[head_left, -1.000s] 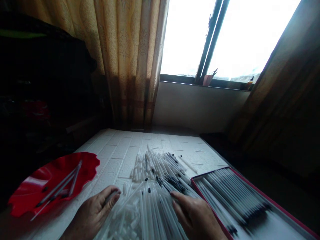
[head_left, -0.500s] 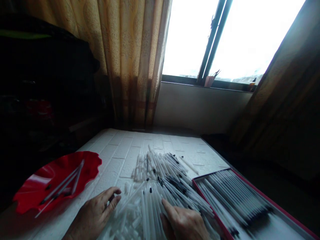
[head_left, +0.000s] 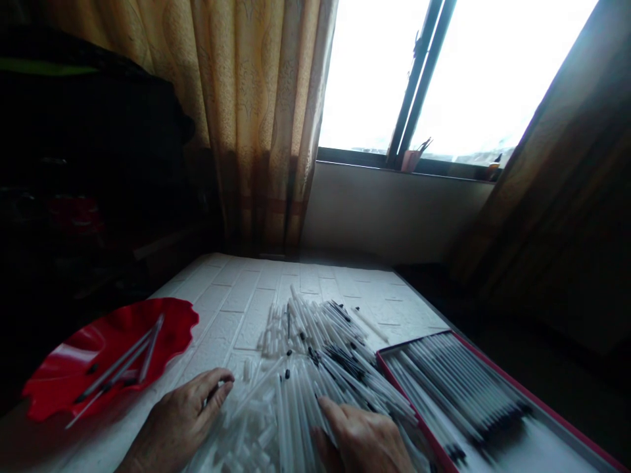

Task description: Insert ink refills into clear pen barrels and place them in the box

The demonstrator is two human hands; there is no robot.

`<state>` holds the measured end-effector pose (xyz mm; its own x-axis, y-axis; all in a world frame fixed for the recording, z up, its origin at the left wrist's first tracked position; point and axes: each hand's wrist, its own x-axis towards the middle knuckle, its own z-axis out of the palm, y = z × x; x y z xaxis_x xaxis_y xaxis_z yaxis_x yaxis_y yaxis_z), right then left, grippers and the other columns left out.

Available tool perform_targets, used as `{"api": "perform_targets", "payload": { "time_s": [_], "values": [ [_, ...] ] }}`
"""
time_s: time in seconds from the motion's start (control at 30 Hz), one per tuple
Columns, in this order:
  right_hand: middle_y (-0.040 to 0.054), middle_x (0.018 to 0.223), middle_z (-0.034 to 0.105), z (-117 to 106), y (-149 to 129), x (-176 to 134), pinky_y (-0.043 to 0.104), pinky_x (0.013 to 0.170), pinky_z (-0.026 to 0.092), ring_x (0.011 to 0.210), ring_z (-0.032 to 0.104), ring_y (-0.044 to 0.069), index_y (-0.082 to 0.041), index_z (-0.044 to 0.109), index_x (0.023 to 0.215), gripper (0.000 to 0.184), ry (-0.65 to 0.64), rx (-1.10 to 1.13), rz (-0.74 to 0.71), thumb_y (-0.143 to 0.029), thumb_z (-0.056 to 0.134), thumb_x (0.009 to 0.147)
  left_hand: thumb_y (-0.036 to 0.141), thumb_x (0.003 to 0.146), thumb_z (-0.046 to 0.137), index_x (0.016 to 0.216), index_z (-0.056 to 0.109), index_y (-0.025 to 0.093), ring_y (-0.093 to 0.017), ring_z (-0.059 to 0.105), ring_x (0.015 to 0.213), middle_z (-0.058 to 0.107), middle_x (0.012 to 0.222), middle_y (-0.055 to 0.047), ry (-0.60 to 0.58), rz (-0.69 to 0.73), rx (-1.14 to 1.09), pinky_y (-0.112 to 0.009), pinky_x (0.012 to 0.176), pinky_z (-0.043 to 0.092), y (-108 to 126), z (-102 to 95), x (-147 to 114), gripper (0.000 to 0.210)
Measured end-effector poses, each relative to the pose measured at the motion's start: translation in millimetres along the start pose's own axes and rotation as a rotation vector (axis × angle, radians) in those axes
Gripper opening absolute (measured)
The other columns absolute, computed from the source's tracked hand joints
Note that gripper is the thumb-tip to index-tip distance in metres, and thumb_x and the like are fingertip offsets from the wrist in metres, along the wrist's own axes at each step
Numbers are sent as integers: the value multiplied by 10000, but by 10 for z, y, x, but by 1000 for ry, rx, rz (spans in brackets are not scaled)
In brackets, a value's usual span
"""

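Observation:
My left hand (head_left: 180, 414) hovers at the left edge of the pile, thumb and forefinger tips pressed close together. Whatever may lie between them is too small to make out. To the right, my right hand (head_left: 362, 437) rests low over a row of clear plastic pen barrels (head_left: 293, 414), its forefinger and thumb closed around a pen barrel; its other fingers are curled out of sight. Short translucent caps (head_left: 251, 427) lie heaped between the hands. Beyond are more barrels (head_left: 315, 325) and a bundle of black-ended pens (head_left: 345, 361). A small black plug (head_left: 286, 374) sits at the top of the row.
A red scalloped bowl (head_left: 172, 315) at left holds several pens. At right, a red-edged box (head_left: 493, 361) contains rows of black-tipped pens. The white brick-patterned tabletop (head_left: 241, 289) extends toward a curtain (head_left: 256, 131) and a window (head_left: 374, 79).
The black plug at the top of the barrel row has shifted slightly left. My left thumb and forefinger have drawn a little closer together; my right hand has stayed nearly in place.

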<state>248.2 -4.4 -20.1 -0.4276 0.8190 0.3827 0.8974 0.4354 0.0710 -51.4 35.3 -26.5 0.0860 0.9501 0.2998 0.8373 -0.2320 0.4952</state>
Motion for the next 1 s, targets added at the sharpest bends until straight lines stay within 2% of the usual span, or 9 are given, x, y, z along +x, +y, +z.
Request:
{"api": "perform_targets", "payload": {
  "time_s": [0.07,0.2,0.33,0.47,0.57,0.77,1.0],
  "values": [
    [-4,718,788,-95,60,20,268,507,454,599,770,206,-253,695,897,93,-3,36,52,-198,621,883,499,887,454,950,773,321,-190,809,872,835,940,35,-2,-5,7,-228,751,608,12,-15,5,371],
    [16,767,799,-262,297,40,288,569,466,669,777,226,-253,696,843,270,-9,47,219,-232,483,1007,479,881,471,961,774,327,-186,811,876,837,948,36,-18,12,10,-216,751,610,21,-25,9,348],
    [56,861,822,-405,621,28,299,610,476,761,789,258,-256,741,928,300,-19,-19,468,-263,458,1025,473,868,494,949,770,346,-180,814,851,837,921,52,-5,28,-4,-192,731,608,5,-23,18,315],
    [105,993,829,-585,927,-33,311,603,487,833,792,288,-269,773,1030,305,-182,-62,746,-249,471,995,491,851,538,922,770,352,-177,813,826,838,899,58,4,43,-25,-165,723,598,-35,-8,26,279],
    [126,1021,826,-687,1104,-137,339,627,505,883,788,317,-263,796,1026,296,-275,-55,917,-230,510,959,505,842,548,900,773,346,-178,811,807,838,880,54,16,42,-34,-158,718,596,-57,12,24,282],
    [123,964,825,-688,1256,-334,358,676,487,966,771,332,-251,799,906,254,-346,-16,987,-205,549,893,506,820,525,903,782,347,-182,817,800,838,887,55,22,51,-3,-164,693,600,-41,14,34,313],
    [136,995,824,-725,1188,-260,353,686,484,1001,763,338,-233,795,875,249,-390,-28,1020,-154,558,872,513,851,532,933,773,348,-182,815,831,839,918,48,13,63,-19,-161,719,597,-86,10,39,304]
  ]
}}
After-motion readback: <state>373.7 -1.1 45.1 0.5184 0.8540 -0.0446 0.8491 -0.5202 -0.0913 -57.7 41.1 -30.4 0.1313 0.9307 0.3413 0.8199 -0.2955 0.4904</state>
